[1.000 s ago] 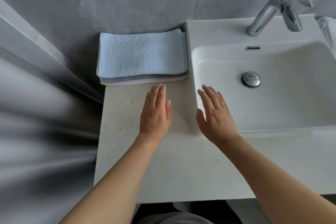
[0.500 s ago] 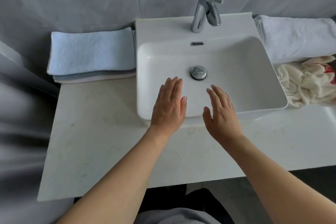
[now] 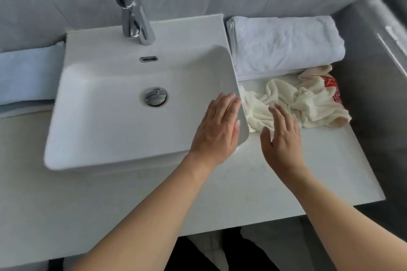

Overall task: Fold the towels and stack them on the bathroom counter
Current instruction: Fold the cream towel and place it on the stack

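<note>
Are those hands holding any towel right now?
No. Both the left hand and right hand are open and empty, hovering near the crumpled cream towel.

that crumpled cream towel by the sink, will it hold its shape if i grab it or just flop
The crumpled cream towel will probably flop: it lies in loose, soft folds on the counter. It looks thin, so likely light. Pushed, the terry cloth would likely bunch rather than slide. Both the left hand and the right hand are open, holding nothing.
</note>
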Demonstrator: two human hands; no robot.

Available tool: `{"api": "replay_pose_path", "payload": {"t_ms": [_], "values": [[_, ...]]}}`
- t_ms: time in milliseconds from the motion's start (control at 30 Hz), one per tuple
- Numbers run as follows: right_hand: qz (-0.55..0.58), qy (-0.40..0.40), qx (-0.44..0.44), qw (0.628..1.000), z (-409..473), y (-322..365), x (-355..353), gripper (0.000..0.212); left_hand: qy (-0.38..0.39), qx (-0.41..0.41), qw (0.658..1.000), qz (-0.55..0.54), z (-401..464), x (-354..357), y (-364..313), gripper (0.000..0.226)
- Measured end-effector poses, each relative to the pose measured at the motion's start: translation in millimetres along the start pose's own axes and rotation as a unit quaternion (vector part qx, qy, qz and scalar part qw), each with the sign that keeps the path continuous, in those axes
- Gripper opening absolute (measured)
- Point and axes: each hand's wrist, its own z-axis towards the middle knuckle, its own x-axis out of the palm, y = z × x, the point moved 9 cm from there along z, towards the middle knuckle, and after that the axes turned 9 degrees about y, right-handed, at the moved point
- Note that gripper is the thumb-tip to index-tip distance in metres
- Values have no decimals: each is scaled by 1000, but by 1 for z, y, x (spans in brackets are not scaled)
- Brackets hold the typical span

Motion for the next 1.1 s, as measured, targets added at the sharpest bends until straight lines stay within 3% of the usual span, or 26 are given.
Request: {"api": "replay_pose_path", "payload": {"t_ms": [133,233,333,500,567,667,767,833,933,1100], "values": [[-20,0,25,999,19,-80,-22,48,33,8,999,7,52,43,-49,51],[-37,10,57,998,37,-129,-28,51,112,-38,993,19,91,85,-63,54],[-57,24,71,996,56,-166,-26,52,184,-116,976,6,120,126,-54,51],[-81,57,53,994,87,-204,-10,60,230,-242,942,-8,143,177,-18,56],[-75,64,28,995,90,-209,-2,57,239,-254,936,47,137,189,-5,57],[-61,43,3,997,78,-218,8,51,174,-219,949,143,124,188,-5,36],[-50,18,-18,998,77,-229,12,46,54,-178,972,142,127,176,-15,20],[-41,21,-18,999,78,-232,15,49,-16,-202,976,81,126,161,-18,21],[-43,11,-25,999,78,-231,14,54,-108,-280,953,-46,112,137,-14,19],[-73,8,-46,996,76,-232,17,42,-120,-337,908,-217,97,133,-10,27]]}}
